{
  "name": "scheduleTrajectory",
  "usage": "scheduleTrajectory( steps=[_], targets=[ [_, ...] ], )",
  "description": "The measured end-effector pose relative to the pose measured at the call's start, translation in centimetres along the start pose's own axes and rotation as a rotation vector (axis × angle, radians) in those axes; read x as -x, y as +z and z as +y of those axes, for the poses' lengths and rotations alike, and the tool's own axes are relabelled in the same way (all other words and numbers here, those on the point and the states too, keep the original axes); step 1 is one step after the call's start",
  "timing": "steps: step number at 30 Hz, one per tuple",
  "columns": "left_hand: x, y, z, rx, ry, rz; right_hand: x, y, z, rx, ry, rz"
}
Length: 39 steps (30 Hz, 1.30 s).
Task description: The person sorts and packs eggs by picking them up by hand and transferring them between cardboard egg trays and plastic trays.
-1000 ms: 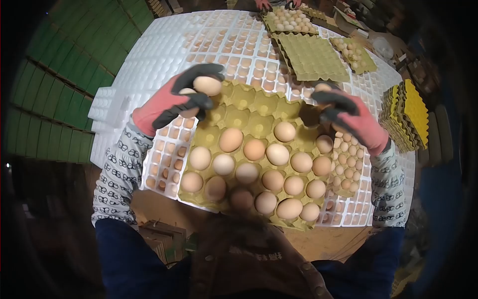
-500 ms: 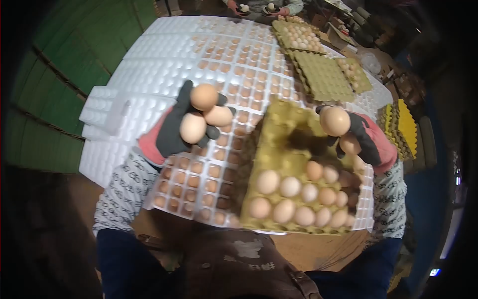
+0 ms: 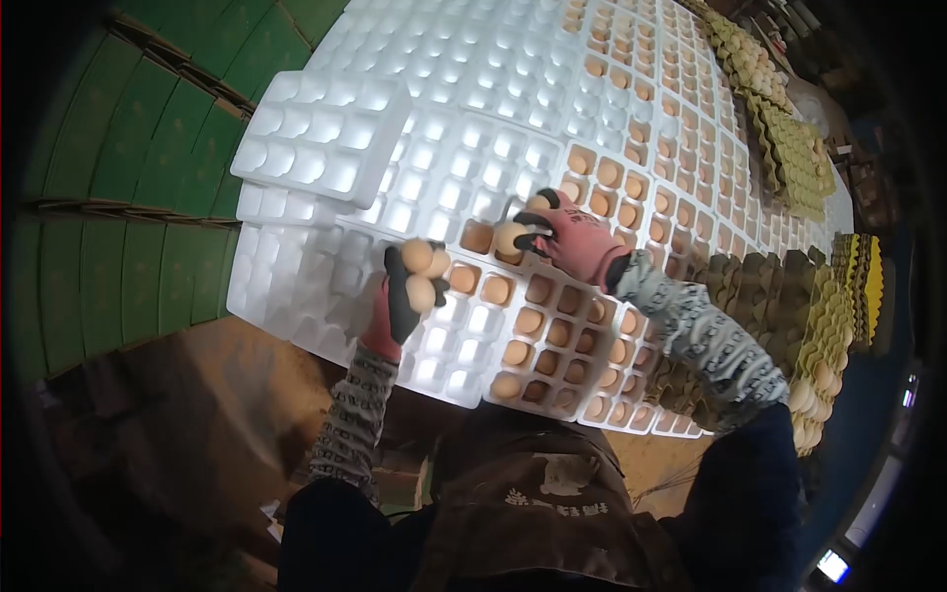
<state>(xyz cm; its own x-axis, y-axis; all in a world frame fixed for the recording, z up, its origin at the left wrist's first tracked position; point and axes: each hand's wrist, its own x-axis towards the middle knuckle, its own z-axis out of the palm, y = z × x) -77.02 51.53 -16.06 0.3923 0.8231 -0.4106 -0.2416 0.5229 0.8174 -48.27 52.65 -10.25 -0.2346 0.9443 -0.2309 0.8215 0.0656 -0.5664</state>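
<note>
My left hand [image 3: 397, 308], in a pink and dark-grey glove, is closed around three brown eggs [image 3: 420, 293] and is held above the white foam egg trays [image 3: 449, 340]. My right hand [image 3: 582, 240], gloved the same way, reaches left over the trays. Its dark fingertips are on a brown egg [image 3: 510, 241] at a tray pocket, and another egg [image 3: 539, 203] shows partly behind the fingers. Close by, two eggs [image 3: 496, 289] sit in pockets between my hands. Several filled pockets lie below my right hand.
To the right, a yellowish pulp tray [image 3: 825, 340] holds eggs, partly behind my right arm. More pulp trays [image 3: 794, 148] stand at the far right. A loose foam tray [image 3: 316, 133] lies on the others at upper left. Green boxes [image 3: 94, 128] are stacked along the left.
The view has swung to the left. My right hand has moved from above the pulp tray to the foam trays with its eggs. My left hand still holds three eggs.
</note>
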Motion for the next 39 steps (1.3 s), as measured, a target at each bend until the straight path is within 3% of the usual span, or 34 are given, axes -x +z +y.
scheduleTrajectory(
  steps=[1, 2, 4, 6, 9, 10, 11, 12, 13, 15, 17, 19, 20, 21, 22, 24, 25, 27, 28, 29, 30, 32, 33, 34, 35, 37, 38, 39],
  targets=[
    [-1.0, -0.1, 1.6, -0.164, 0.058, 0.008, -1.3, 1.8, -0.5, 0.118, -0.058, 0.126],
    [-3.9, -4.0, -1.9, -0.266, 0.168, -0.037, -2.5, 3.3, -0.9, 0.204, -0.019, 0.188],
    [-6.9, -3.8, -2.0, -0.183, 0.004, 0.064, -4.3, 4.7, -2.0, 0.369, 0.035, 0.294],
    [-7.9, -2.3, 1.0, -0.146, -0.051, -0.009, -5.2, 4.6, -2.4, 0.413, 0.111, 0.194],
    [-9.9, -1.6, 1.8, -0.68, 0.409, 0.05, -5.3, 4.6, -1.9, 0.454, 0.196, -0.016],
    [-8.9, 0.7, 4.5, -1.016, 0.481, 0.129, -4.9, 4.6, -1.6, 0.464, 0.21, -0.105],
    [-9.5, 1.4, 4.6, -1.265, 0.394, 0.172, -4.7, 4.4, -1.4, 0.477, 0.225, -0.185],
    [-10.2, 1.8, 4.5, -1.318, 0.41, 0.171, -4.6, 4.3, -1.2, 0.492, 0.199, -0.055],
    [-11.0, 2.3, 4.7, -1.37, 0.432, 0.171, -5.2, 3.5, -0.4, 0.242, 0.295, 0.046],
    [-12.5, 3.7, 5.4, -1.138, 0.555, 0.235, -6.3, 1.9, 1.1, -0.281, 0.465, 0.246],
    [-14.1, 5.0, 5.7, -0.955, 0.785, 0.224, -7.3, 1.6, 3.1, -1.129, 0.475, 0.44],
    [-18.2, 4.4, 3.1, -1.027, 0.858, 0.125, -8.6, 3.0, 3.4, -0.583, 0.49, 0.434],
    [-19.8, 3.4, 1.0, -1.123, 0.872, 0.155, -7.9, 4.2, 1.9, -0.094, 0.251, 0.56],
    [-20.7, 2.5, -1.0, -1.203, 0.894, 0.174, -7.7, 4.0, 2.1, 0.004, 0.09, 0.489],
    [-21.5, 1.7, -2.2, -1.107, 0.876, 0.169, -7.7, 4.7, 2.7, 0.142, 0.095, 0.335],
    [-20.8, 3.3, -0.9, -1.053, 0.824, 0.136, -3.4, 6.0, 2.6, 0.012, -0.071, 0.55],
    [-18.4, 6.6, 1.2, -0.945, 0.79, 0.127, -0.8, 5.4, 2.0, -0.122, -0.059, 0.483],
    [-16.6, 12.2, 3.4, -0.968, 0.851, 0.007, 7.7, 0.6, -2.8, -0.21, -0.139, 0.553],
    [-15.4, 16.0, 3.4, -0.757, 0.837, -0.121, 13.0, -4.1, -5.0, -0.284, -0.248, 0.504],
    [-12.1, 21.3, 5.0, -0.755, 0.908, -0.283, 18.1, -7.4, -5.8, -0.256, -0.404, 0.622],
    [-9.1, 25.6, 6.2, -0.774, 0.943, -0.439, 23.3, -12.4, -6.5, -0.142, -0.363, 0.583],
    [-3.5, 33.4, 7.8, -0.818, 1.003, -0.84, 31.7, -19.1, -3.1, 0.026, -0.136, 0.764],
    [-0.8, 37.2, 8.9, -0.981, 1.2, -0.965, 34.3, -21.9, -1.1, 0.054, 0.064, 0.801],
    [1.3, 40.6, 8.5, -1.093, 1.305, -1.028, 36.6, -24.6, 1.3, 0.036, 0.334, 0.591],
    [3.0, 43.4, 8.0, -1.202, 1.28, -1.086, 38.3, -26.0, 3.0, 0.015, 0.59, 0.365],
    [4.2, 46.8, 5.7, -1.5, 1.177, -1.135, 39.1, -25.4, 5.7, 0.365, 0.474, 0.143],
    [4.5, 47.4, 5.4, -1.545, 1.104, -1.168, 38.8, -24.1, 7.7, 0.341, 0.495, 0.102],
    [4.7, 47.9, 5.8, -1.59, 1.02, -1.206, 39.6, -24.0, 8.9, 0.313, 0.383, 0.131]
  ],
)
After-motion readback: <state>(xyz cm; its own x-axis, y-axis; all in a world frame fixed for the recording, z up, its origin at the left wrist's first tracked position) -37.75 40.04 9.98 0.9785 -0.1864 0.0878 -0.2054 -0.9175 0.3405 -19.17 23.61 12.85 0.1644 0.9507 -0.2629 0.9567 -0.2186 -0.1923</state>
